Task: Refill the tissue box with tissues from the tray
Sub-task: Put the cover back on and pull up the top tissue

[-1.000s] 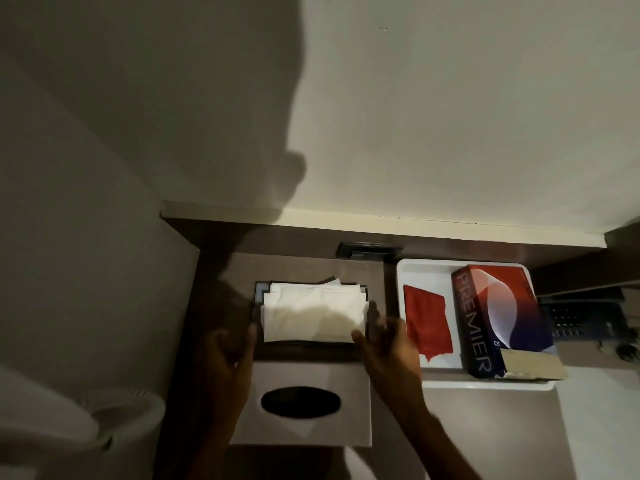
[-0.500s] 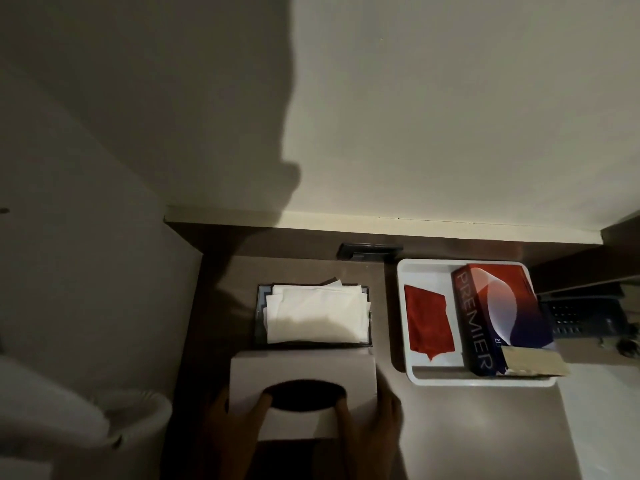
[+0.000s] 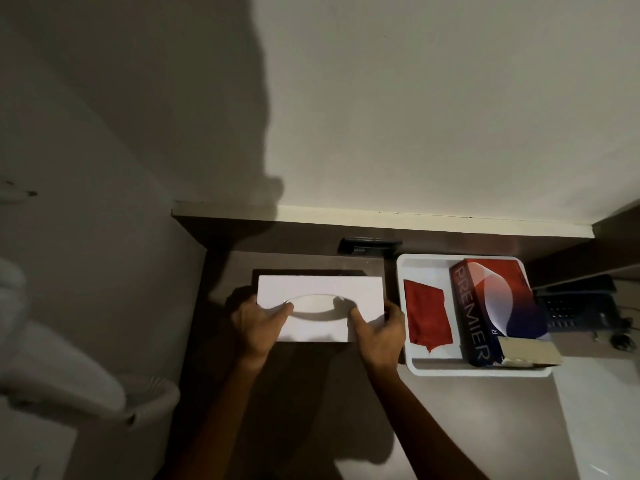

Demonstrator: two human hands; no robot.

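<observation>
Head view: desk (image 3: 311, 393), then tray (image 3: 433, 367) beside the cover (image 3: 320, 289). Stiff and light, it looks best gripped at both ends. Left hand (image 3: 258, 325) and right hand (image 3: 375, 329) clasp it, fingertips in its slot.

White tissue box cover (image 3: 320, 289) with oval slot, flat on dark counter, white tray (image 3: 401, 306) just right
</observation>
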